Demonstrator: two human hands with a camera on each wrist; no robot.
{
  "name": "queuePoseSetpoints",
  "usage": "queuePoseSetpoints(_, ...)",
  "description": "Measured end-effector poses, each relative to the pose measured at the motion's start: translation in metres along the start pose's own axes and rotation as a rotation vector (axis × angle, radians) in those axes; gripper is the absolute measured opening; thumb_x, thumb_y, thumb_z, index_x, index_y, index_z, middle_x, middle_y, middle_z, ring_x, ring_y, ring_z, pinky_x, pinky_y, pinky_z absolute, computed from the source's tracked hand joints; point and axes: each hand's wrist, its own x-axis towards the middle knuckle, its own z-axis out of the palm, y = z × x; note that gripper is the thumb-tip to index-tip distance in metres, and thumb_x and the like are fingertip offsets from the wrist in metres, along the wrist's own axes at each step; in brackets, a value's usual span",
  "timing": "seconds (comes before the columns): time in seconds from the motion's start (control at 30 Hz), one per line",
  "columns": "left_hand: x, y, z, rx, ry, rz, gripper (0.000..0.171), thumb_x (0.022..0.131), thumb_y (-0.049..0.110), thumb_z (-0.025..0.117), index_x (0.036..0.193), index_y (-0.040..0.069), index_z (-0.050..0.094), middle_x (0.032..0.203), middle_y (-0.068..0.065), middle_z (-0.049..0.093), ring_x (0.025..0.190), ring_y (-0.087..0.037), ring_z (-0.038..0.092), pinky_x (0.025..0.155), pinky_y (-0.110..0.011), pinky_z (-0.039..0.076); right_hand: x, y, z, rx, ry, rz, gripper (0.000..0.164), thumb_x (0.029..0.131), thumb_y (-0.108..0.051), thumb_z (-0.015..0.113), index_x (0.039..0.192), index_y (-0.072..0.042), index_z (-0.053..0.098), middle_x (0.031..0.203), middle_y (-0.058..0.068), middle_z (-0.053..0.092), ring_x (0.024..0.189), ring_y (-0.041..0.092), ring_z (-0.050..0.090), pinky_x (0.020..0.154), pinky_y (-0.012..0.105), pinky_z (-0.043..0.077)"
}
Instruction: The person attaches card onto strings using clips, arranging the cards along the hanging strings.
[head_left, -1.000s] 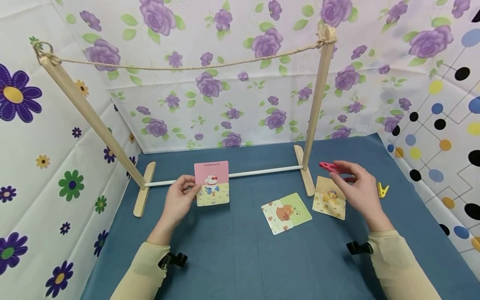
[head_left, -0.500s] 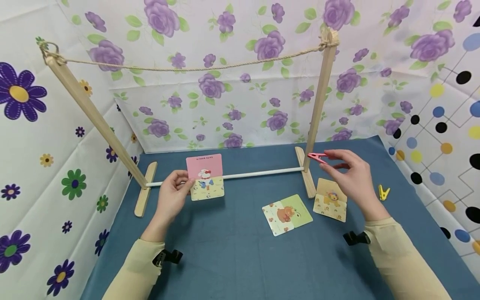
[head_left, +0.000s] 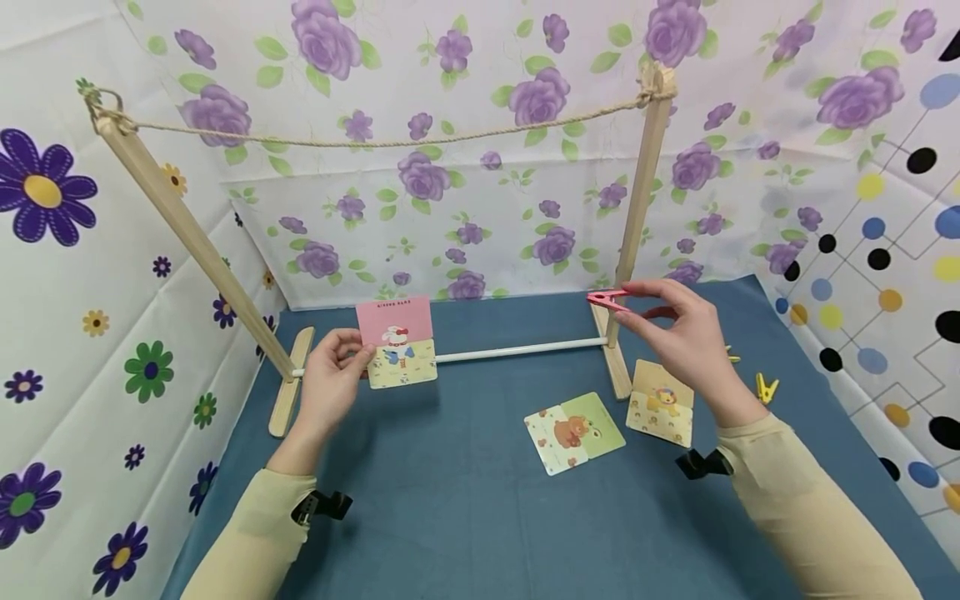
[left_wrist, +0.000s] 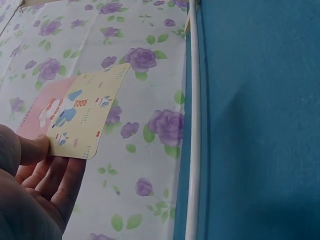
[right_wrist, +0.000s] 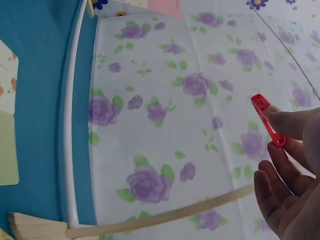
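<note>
R hand is pinching a red clothespin btwn thumb & forefinger, gap only about as wide as the clip, other fingers bending loosely below. L hand is gripping a pink-&-yellow card by its L edge, thumb lying on the front, fingers going behind, gap just card-thin. Card's being held up off the table, bunny-type figure showing; printing along the top is too small to read. Clip & card are hanging in mid-air, well apart, clip over nr the R post, both sitting below the rope that's sagging btwn that & the L post. White rod is running low btwn the posts, card covering part of it in the head view. Down on the blue tablecloth, bear card is lying at a slant, w/ lion card lying just beside it on the R. Yellow clip is resting farther R; another yellow bit is peeking out nr the R wrist, mostly hidden. Purple-rose backdrop is filling the rear.
</note>
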Motion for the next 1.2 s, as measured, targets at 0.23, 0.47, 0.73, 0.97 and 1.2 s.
queuePoseSetpoints(0.23,0.003,0.015,-0.005,-0.021,-0.005,0.007,0.023,0.107,0.009,0.067,0.121,-0.007,0.06,0.107,-0.022,0.071,0.084,-0.004,0.069,0.075,-0.021,0.058,0.025,-0.028,0.0,-0.062,-0.019,-0.094,0.043,0.093,-0.009,0.086,0.134,-0.014,0.075,0.127,0.005,0.073,0.104,0.025,0.069,0.085,0.019,0.051)
queuePoseSetpoints(0.47,0.011,0.023,-0.012,0.003,0.02,0.049,0.022,0.108,0.01,0.066,0.12,-0.008,0.062,0.108,-0.023,0.072,0.088,-0.006,0.071,0.079,-0.024,0.059,0.054,-0.059,-0.004,-0.123,-0.034,-0.239,0.042,0.089,-0.011,0.09,0.129,-0.012,0.077,0.124,0.003,0.075,0.102,0.024,0.069,0.083,0.025,0.051)
queuePoseSetpoints(0.73,0.021,0.033,-0.025,0.057,0.082,0.068,0.025,0.108,0.014,0.067,0.121,-0.007,0.062,0.107,-0.016,0.073,0.09,-0.005,0.071,0.08,-0.021,0.059,0.08,-0.09,0.004,-0.16,-0.117,-0.356,0.039,0.092,-0.015,0.088,0.129,-0.011,0.077,0.125,0.005,0.075,0.115,0.025,0.064,0.086,0.041,0.055)
queuePoseSetpoints(0.97,0.033,0.049,-0.031,0.042,0.108,0.098,0.025,0.108,0.014,0.067,0.122,-0.006,0.061,0.104,-0.002,0.073,0.092,-0.004,0.071,0.081,-0.019,0.059,0.096,-0.119,0.009,-0.281,-0.122,-0.449,0.038,0.093,-0.02,0.088,0.128,-0.01,0.077,0.124,0.006,0.075,0.105,0.026,0.063,0.084,0.041,0.052)
queuePoseSetpoints(1.2,0.046,0.054,-0.036,-0.021,0.144,0.105,0.02,0.106,0.014,0.069,0.12,0.001,0.064,0.099,0.005,0.071,0.09,-0.008,0.069,0.079,-0.018,0.058,0.123,-0.149,0.02,-0.285,-0.136,-0.488,0.035,0.098,-0.021,0.082,0.13,-0.008,0.075,0.127,0.007,0.074,0.114,0.028,0.062,0.096,0.045,0.047)
